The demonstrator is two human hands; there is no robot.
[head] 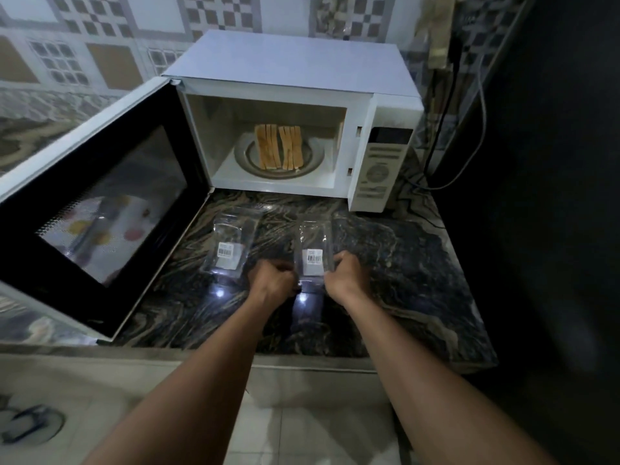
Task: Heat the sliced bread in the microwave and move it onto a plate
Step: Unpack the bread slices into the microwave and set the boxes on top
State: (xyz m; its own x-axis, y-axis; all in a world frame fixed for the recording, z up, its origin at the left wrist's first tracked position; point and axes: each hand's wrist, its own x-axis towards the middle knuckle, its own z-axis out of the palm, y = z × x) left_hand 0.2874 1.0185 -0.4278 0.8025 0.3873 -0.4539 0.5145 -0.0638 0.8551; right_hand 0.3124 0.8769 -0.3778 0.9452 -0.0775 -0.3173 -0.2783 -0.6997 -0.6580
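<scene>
Reaching forward over a kitchen counter, a person stretches both bare forearms out nearly parallel toward a clear plastic tray (313, 243) above the dark, veined stone countertop (402, 263). The left hand (272, 277), knuckles up and fingers curled, grips the tray's left edge. The right hand (347, 273), fingers likewise curled, pinches its right edge, so the tray sits between the two fists. Whether the tray rests on the stone or is slightly raised cannot be told. It is narrow, rectangular and glossy, and bears a white barcode label (312, 256).

A second clear plastic tray (231, 243) of the same shape, with a similar label, lies just beside it to the left, apart from both hands. Behind the trays stands a white, boxy microwave (302, 62). Its black-framed door (100, 203) is swung wide to the left, and the mesh-backed window reflects blurred colours.

Inside, the sliced bread (279, 147) stands on edge in two close groups on the round turntable (241, 152), tan and thin, well apart from the hands. A cream control panel (382, 169) with a round dial fills the oven's right side. Dark cables (443, 122) hang down at right, and checkered ceramic tiles (100, 45) cover the wall behind.
</scene>
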